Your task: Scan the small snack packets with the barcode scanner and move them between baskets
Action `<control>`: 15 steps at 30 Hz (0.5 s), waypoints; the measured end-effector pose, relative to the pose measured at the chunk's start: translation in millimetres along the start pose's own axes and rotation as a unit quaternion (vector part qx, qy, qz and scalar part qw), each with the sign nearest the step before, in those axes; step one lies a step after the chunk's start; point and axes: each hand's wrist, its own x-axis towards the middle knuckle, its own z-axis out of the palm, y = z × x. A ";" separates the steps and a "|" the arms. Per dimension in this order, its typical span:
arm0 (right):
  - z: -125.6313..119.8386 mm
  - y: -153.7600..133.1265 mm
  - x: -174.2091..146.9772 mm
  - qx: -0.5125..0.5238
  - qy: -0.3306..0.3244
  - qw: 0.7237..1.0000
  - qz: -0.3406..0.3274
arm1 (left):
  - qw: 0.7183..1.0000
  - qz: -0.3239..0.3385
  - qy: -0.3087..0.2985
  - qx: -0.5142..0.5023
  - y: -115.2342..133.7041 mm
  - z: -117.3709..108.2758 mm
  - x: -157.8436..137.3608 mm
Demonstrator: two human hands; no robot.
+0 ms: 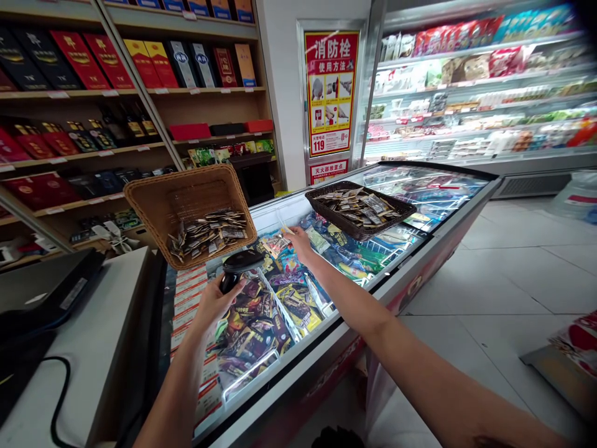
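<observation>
My left hand [218,303] is wrapped around the handle of a black handheld barcode scanner [241,260], held over the left part of a chest freezer [347,336]. Farther out, my right hand [298,241] is closed with its fingertips together over the freezer's middle, by a small pinkish packet [276,244]. What those fingertips hold, if anything, is too small to tell. Under both hands lie ice creams in dark and yellow wrappers [298,306], sorted by white wire dividers [278,305].
A tan wicker basket [149,202] of small packets [214,233] tilts at the freezer's left end. A dark woven basket [321,211] of similar packets sits on the freezer. A counter [109,311] stands at left; a lit refrigerated display [466,93] is behind.
</observation>
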 end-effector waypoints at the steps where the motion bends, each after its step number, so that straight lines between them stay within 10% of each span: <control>1: 0.0 0.0 0.2 0.003 0.001 1.000 0.001 | 1.000 0.005 -0.003 -0.001 0.7 0.1 -0.9; 15: -1.8 -10.9 15.0 0.018 0.122 0.990 -0.064 | 0.999 0.010 0.034 0.000 -17.9 -4.2 15.5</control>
